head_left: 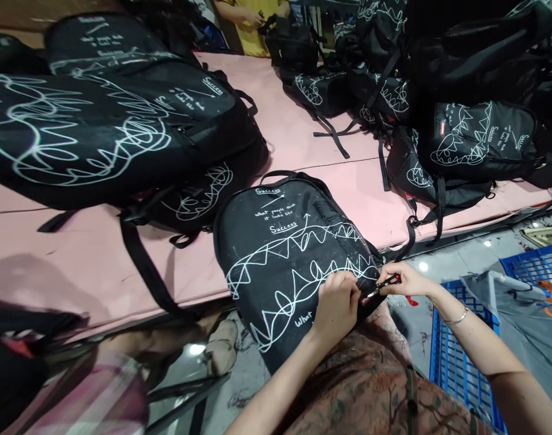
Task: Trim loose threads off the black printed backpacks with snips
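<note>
A white-scribbled black backpack (280, 254) lies tilted over the pink table edge (207, 287), dark snips (390, 280) at its side.

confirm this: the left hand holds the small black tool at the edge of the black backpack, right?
Not the left hand: in the head view, the right hand holds the small black tool at the edge of the black backpack.

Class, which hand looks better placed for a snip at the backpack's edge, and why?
Probably the right hand: it holds the small scissors, their tips toward the edge of the backpack. The left hand, close beside them, shows no tool.
</note>
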`<state>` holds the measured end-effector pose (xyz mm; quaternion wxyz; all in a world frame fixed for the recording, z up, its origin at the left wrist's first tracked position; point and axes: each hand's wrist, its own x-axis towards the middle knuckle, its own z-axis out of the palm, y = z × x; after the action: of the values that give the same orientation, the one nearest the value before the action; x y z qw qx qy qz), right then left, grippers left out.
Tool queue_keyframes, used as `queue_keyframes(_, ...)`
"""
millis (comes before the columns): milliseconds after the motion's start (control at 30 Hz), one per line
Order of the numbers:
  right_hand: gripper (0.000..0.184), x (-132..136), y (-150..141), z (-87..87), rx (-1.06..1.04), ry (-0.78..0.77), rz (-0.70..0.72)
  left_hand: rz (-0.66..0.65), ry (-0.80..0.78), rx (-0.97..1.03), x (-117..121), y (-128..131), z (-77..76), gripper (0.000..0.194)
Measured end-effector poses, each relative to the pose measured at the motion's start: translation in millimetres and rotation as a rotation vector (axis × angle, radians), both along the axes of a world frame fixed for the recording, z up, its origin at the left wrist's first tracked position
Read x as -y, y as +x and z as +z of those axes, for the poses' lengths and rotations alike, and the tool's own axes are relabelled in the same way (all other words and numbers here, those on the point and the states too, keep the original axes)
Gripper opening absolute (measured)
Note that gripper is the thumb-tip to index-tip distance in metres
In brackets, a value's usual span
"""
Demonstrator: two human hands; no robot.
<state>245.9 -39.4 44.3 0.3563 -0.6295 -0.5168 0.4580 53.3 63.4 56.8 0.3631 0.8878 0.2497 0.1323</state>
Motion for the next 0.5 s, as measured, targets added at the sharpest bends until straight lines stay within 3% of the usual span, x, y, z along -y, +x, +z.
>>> queue_keyframes(133, 0.03, 11, 7, -4.0, -0.081, -0.034, -0.126, 0.009, -0.008, 0.059, -4, 6, -2.5, 0.013)
queue_keyframes(400, 0.028, 6, 2, -0.8, -0.07, -0.007, -0.049, -0.051, -0.065, 0.166, -11, 20, -10.6, 0.015)
queue_keyframes(500, 0.023, -1, 1, 1.1, -0.186, -0.006, -0.048, -0.043, -0.08, 0.187, -17, 19, -13.8, 0.017)
